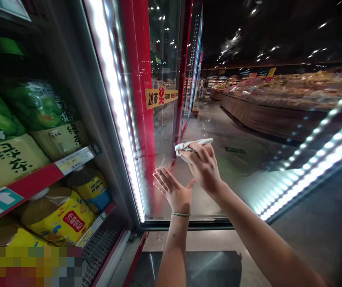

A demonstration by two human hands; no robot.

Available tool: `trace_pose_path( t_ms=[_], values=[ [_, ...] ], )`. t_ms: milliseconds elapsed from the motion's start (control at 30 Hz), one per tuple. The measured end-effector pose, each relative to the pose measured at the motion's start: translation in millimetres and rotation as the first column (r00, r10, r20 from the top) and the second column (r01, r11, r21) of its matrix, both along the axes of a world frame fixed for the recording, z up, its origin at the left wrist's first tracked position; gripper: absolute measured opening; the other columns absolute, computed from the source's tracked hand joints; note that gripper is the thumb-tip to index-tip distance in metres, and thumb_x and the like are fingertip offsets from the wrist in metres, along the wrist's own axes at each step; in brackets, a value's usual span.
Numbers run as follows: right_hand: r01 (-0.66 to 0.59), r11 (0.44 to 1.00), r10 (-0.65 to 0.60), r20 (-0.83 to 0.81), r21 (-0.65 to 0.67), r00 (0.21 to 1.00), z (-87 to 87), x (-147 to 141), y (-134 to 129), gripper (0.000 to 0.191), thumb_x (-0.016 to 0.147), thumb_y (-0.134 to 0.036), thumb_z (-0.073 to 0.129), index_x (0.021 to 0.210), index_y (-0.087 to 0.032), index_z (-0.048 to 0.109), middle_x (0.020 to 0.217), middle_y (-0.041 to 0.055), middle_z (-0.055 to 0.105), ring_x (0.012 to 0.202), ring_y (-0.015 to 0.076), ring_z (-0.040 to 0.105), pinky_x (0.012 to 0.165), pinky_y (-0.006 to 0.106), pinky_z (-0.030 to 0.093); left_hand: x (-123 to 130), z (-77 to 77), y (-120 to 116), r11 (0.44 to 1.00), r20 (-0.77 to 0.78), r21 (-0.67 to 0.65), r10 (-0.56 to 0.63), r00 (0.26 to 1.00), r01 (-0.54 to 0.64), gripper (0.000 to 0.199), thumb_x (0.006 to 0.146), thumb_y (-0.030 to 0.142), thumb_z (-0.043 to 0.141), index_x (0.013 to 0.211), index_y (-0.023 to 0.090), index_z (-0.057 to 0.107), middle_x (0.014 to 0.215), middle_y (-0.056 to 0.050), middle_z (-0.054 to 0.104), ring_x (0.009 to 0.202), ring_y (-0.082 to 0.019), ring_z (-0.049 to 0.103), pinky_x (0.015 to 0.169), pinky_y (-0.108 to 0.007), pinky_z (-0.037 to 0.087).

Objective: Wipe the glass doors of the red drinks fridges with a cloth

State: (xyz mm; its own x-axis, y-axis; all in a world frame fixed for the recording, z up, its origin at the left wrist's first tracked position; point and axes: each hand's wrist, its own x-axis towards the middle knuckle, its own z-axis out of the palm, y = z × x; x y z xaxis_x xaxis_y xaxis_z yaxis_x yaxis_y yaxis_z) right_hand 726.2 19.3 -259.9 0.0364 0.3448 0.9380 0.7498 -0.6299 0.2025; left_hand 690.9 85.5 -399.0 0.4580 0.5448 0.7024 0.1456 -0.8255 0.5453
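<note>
My right hand (pixel 202 163) is closed around a folded white cloth (pixel 193 146) and holds it against or just before the glass door (pixel 233 179). Lower and to the left, my left hand (pixel 175 189) has its fingers spread, nothing in it, close to the glass; whether it touches cannot be told. A thin band (pixel 180 214) circles the left wrist. Bright LED strips run along both sides of the door. Above the hands, a yellow label (pixel 161 98) with printed characters crosses the red frame strip (pixel 142 79).
On the left, cooler shelves hold green tea bottles (pixel 18 159) and yellow-labelled bottles (pixel 66 219), with a price rail (pixel 74 160) between. Beyond the glass stands a long curved display counter (pixel 257 115). A dark mat (pixel 212 265) lies on the floor below the door.
</note>
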Motion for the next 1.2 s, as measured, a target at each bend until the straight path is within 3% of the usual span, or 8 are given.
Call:
trace_pose_path(
  t_ms=[100, 233, 400, 567, 700, 833, 1000, 1200],
  values=[
    [-0.003, 0.998, 0.005, -0.023, 0.067, 1.0, 14.2, 2, 9, 0.036, 0.099, -0.013, 0.068, 0.129, -0.032, 0.072, 0.124, 0.0079, 0.072, 0.105, 0.0241, 0.061, 0.098, 0.041, 0.051, -1, 0.2, -1, 1.0, 0.003, -0.005, 0.005, 1.0, -0.005, 0.147, 0.077, 0.061, 0.088, 0.169, 0.007, -0.014, 0.172, -0.039, 0.014, 0.164, -0.05, 0.011, 0.128, -0.073, 0.024],
    [-0.037, 0.995, 0.036, -0.013, -0.093, 0.999, 29.9, 3, 17, 0.038, 0.1, -0.014, 0.067, 0.131, -0.035, 0.071, 0.125, 0.0061, 0.071, 0.102, 0.0236, 0.058, 0.096, 0.04, 0.052, -2, 1.1, -1, 1.0, -0.032, -0.009, -0.023, 0.999, 0.023, 0.139, 0.081, 0.061, 0.084, 0.17, 0.003, -0.007, 0.171, -0.042, 0.014, 0.163, -0.052, 0.013, 0.129, -0.074, 0.021],
    [-0.042, 0.999, 0.042, 0.023, 0.002, 0.999, 48.3, 7, 18, 0.031, 0.102, -0.014, 0.063, 0.127, -0.031, 0.071, 0.126, 0.0073, 0.067, 0.108, 0.0242, 0.057, 0.095, 0.041, 0.052, -2, 0.9, 0, 0.999, -0.001, 0.033, 0.018, 1.0, -0.018, 0.151, 0.07, 0.069, 0.089, 0.17, 0.005, -0.003, 0.169, -0.042, 0.021, 0.162, -0.055, 0.018, 0.125, -0.076, 0.026],
    [-0.067, 0.977, 0.08, 0.056, -0.203, 0.995, 63.9, 9, 34, 0.036, 0.104, -0.015, 0.059, 0.135, -0.033, 0.066, 0.125, 0.0058, 0.067, 0.102, 0.0233, 0.053, 0.093, 0.04, 0.053, -12, 7.1, 9, 0.997, -0.014, 0.063, 0.04, 0.999, -0.039, 0.136, 0.072, 0.058, 0.093, 0.171, 0.009, 0.013, 0.165, -0.037, 0.035, 0.161, -0.051, 0.026, 0.124, -0.07, 0.035],
    [-0.052, 0.995, 0.051, -0.015, -0.089, 0.999, 57.3, 10, 56, 0.038, 0.103, -0.012, 0.059, 0.133, -0.033, 0.066, 0.129, 0.007, 0.064, 0.105, 0.0248, 0.052, 0.095, 0.045, 0.051, -18, 10.4, 19, 0.994, -0.013, 0.096, 0.055, 0.998, -0.053, 0.122, 0.073, 0.057, 0.092, 0.166, 0.01, 0.028, 0.164, -0.035, 0.037, 0.159, -0.051, 0.029, 0.122, -0.072, 0.036],
    [-0.1, 0.949, 0.108, 0.008, -0.3, 0.994, 48.4, 8, 68, 0.037, 0.1, -0.007, 0.06, 0.129, -0.03, 0.067, 0.127, 0.0059, 0.067, 0.101, 0.0231, 0.05, 0.096, 0.043, 0.052, -21, 9.9, 28, 0.992, 0.001, 0.117, 0.052, 0.999, -0.052, 0.113, 0.075, 0.056, 0.091, 0.162, 0.01, 0.037, 0.165, -0.036, 0.033, 0.159, -0.052, 0.028, 0.12, -0.072, 0.039],
    [-0.063, 0.993, 0.066, 0.023, -0.103, 0.998, 56.8, 10, 85, 0.029, 0.103, -0.011, 0.059, 0.123, -0.029, 0.069, 0.128, 0.0068, 0.066, 0.104, 0.025, 0.05, 0.094, 0.045, 0.053, -23, 5.2, 40, 0.995, -0.028, 0.09, 0.048, 0.998, -0.045, 0.122, 0.076, 0.063, 0.088, 0.167, 0.011, 0.027, 0.166, -0.033, 0.035, 0.156, -0.048, 0.035, 0.12, -0.064, 0.044],
    [-0.091, 0.918, 0.131, 0.078, -0.386, 0.988, 29.1, 3, 81, 0.027, 0.104, -0.009, 0.054, 0.118, -0.024, 0.071, 0.126, 0.008, 0.068, 0.098, 0.0226, 0.049, 0.091, 0.039, 0.052, -28, -1.9, 63, 0.99, -0.004, 0.051, 0.13, 0.992, -0.129, 0.125, 0.082, 0.076, 0.075, 0.167, 0.001, 0.022, 0.157, -0.037, 0.042, 0.148, -0.05, 0.044, 0.116, -0.064, 0.046]
  ],
)
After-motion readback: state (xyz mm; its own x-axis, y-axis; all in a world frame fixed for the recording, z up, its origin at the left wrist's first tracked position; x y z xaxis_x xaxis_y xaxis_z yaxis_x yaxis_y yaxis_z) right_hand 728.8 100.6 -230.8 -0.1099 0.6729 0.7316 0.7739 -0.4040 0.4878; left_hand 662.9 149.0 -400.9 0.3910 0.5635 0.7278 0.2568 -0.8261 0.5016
